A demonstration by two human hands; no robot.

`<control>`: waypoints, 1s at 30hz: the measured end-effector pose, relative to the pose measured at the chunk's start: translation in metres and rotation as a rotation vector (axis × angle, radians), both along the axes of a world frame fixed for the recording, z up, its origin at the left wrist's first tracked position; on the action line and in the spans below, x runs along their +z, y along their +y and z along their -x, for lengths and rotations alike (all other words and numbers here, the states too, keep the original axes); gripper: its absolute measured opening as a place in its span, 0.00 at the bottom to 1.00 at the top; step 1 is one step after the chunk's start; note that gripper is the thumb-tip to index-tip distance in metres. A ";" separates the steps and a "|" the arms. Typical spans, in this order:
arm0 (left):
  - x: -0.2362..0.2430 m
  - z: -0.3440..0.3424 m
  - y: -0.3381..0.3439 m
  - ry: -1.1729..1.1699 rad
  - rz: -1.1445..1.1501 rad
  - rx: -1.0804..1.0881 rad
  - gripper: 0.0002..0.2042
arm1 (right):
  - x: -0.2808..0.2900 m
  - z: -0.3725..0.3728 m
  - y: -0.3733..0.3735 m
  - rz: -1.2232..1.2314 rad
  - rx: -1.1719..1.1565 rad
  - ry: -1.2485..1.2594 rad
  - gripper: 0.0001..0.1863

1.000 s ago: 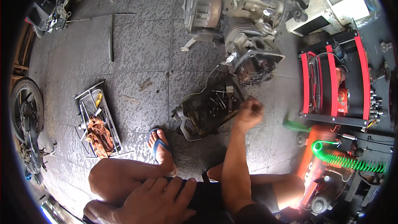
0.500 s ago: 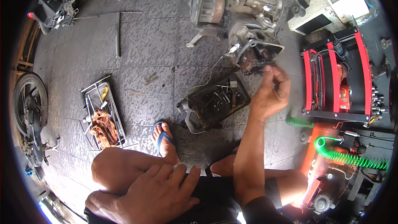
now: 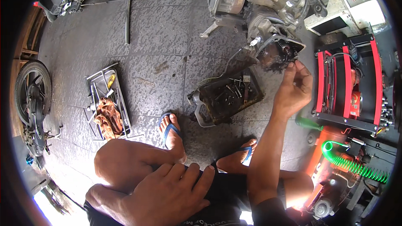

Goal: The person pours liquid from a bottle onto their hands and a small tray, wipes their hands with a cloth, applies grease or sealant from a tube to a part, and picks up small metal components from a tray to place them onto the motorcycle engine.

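- Grey tiled floor [image 3: 155,54] is spreading across the workshop, with a black-tyred wheel [image 3: 34,94] leaning at the left and a red-and-black metal tool cart [image 3: 347,83] standing at the right.
- Greasy grey metal engine [image 3: 264,19] with a finned cylinder is sitting on the far side, right of centre, beyond the oily black shallow tray [image 3: 250,102].
- Its cylinder is pointing toward the near side and slightly right; the long axis is running from far to near, with the dark open end [image 3: 274,54] facing roughly toward the person.
- The right hand [image 3: 295,90] is meeting the near right edge of that open end, thumb and forefinger drawn together at the tips; whether they are pinching a small part, I cannot tell.
- The left hand [image 3: 167,192] is resting palm down over the lap, fingers loosely spread, holding nothing visible.
- Small silvery metal bolts [image 3: 234,88] are lying loose in the tray, near the engine.
- Judging by this, the work is standing partway: the engine's end is already uncovered, its inner parts showing, while no cover is closing it yet; how much is remaining inside, I cannot tell.
- Crumpled brown cloth [image 3: 109,119] is lying in a metal-framed rack [image 3: 121,96] at the left.
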State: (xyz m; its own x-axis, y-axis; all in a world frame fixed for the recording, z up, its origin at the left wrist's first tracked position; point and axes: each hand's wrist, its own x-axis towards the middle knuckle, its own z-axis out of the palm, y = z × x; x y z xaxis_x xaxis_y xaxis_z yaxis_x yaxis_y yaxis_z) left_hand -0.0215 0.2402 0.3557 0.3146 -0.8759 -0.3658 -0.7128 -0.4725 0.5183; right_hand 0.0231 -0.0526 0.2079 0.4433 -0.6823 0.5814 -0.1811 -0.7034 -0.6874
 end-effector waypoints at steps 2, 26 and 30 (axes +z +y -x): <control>0.000 0.002 0.001 0.022 -0.023 0.004 0.30 | -0.005 0.004 -0.002 -0.065 0.001 -0.133 0.05; 0.000 -0.011 0.002 0.170 -0.001 0.099 0.32 | -0.265 0.026 -0.064 -0.364 0.476 0.697 0.13; -0.003 -0.002 0.002 0.093 -0.009 0.069 0.32 | -0.223 0.039 -0.060 -1.468 0.315 0.615 0.06</control>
